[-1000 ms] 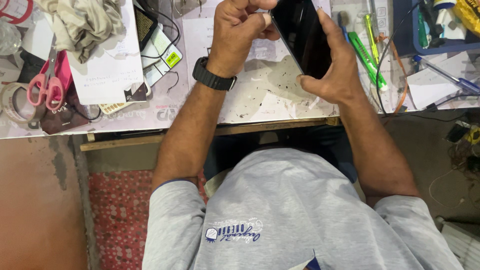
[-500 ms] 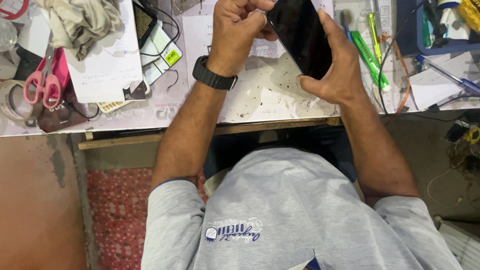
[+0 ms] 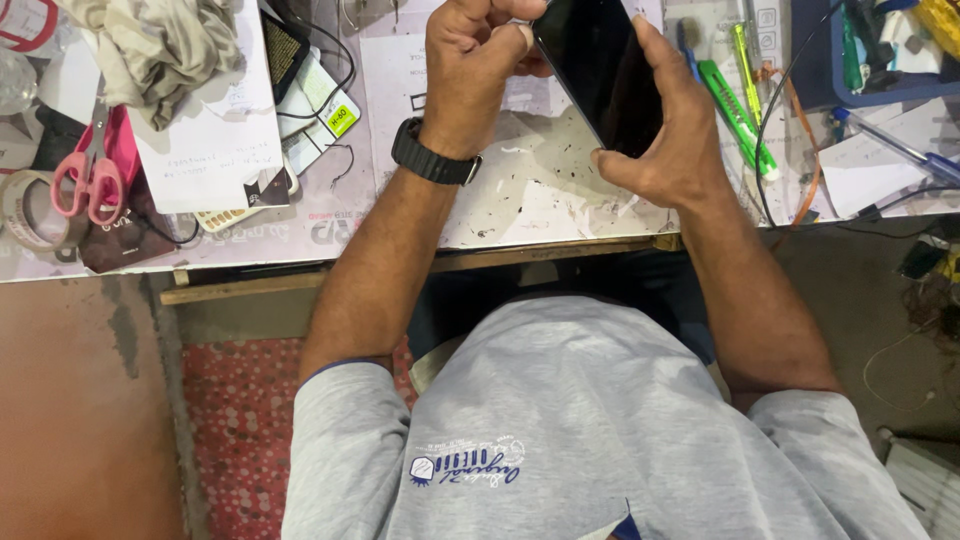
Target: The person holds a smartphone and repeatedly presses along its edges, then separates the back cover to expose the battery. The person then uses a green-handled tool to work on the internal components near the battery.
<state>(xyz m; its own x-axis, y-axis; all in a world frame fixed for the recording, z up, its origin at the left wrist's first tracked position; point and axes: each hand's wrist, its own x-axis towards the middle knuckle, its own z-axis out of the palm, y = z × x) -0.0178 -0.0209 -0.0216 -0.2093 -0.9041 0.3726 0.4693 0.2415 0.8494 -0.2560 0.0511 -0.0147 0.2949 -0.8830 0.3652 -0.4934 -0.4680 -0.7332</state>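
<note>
A black phone (image 3: 600, 70) with a dark glossy face is held tilted above the workbench (image 3: 520, 200). My right hand (image 3: 670, 140) grips it along its right side and lower end. With its fingers curled tight, my left hand (image 3: 470, 75) pinches the phone's upper left edge. A black watch (image 3: 432, 160) is on my left wrist. Whether something small sits between the left fingers is hidden.
Pink scissors (image 3: 90, 170), a tape roll (image 3: 25, 210), a crumpled grey cloth (image 3: 160, 45) and papers (image 3: 210, 130) lie at the left. A green marker (image 3: 735, 110), cables and a blue tray (image 3: 860, 85) of tools sit at the right. The bench's wooden front edge (image 3: 300, 280) runs above my lap.
Both hands and the phone have shifted slightly up and away. The left fingers stay at the phone's upper edge.
</note>
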